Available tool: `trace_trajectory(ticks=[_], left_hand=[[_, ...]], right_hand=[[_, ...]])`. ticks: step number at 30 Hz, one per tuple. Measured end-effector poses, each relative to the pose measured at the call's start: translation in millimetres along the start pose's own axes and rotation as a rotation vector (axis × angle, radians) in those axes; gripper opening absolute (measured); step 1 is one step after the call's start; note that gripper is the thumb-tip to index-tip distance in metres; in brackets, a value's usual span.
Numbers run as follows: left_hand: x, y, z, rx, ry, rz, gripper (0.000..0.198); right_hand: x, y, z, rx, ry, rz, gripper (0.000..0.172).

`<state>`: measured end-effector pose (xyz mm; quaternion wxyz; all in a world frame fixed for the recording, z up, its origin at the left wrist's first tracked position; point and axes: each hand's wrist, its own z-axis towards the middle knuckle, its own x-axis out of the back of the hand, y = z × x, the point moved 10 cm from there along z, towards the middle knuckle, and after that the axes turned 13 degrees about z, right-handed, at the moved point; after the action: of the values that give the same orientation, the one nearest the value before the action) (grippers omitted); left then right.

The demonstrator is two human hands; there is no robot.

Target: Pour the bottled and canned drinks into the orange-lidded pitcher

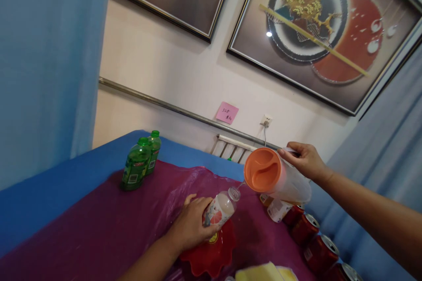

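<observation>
Left hand curled round a clear bottle with a fruit label, fingers closed on its body, mouth uncapped. Right hand clenched on the handle of a pitcher. Bottle sat in my left grip, just below and left of the pitcher's orange lid. I had the pitcher tipped, likely so its spout met the bottle mouth; a thin stream seemed to run between. Bottle leaned toward the spout, probably to catch it. Red bowl under my left hand, perhaps for drips. Below my right hand: red cans in a row and a white labelled container, apparently kept off to the side. Two green bottles stood beyond my left hand, well apart from it. Yellow cloth, maybe for wiping, lay between my forearms.

Surface: purple sheeting, crinkled, over a blue cover. Room: beyond both hands, pale wall with metal rail, pink note, socket, framed pictures; blue curtains either side.
</observation>
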<state>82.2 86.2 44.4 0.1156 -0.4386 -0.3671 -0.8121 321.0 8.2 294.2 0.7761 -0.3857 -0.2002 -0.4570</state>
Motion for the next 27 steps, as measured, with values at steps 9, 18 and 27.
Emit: trace_trajectory(ticks=[9, 18, 27], left_hand=[[-0.3, 0.2, 0.0, 0.006, -0.015, 0.018, 0.043], [1.3, 1.1, 0.3, -0.003, -0.005, 0.014, 0.042], [-0.3, -0.4, 0.5, -0.011, 0.013, 0.019, 0.044]], right_hand=[[1.0, 0.3, -0.2, -0.025, -0.008, -0.003, 0.053], [2.3, -1.7, -0.4, 0.0, 0.006, -0.004, 0.053], [3.0, -0.5, -1.2, 0.003, 0.008, -0.003, 0.052]])
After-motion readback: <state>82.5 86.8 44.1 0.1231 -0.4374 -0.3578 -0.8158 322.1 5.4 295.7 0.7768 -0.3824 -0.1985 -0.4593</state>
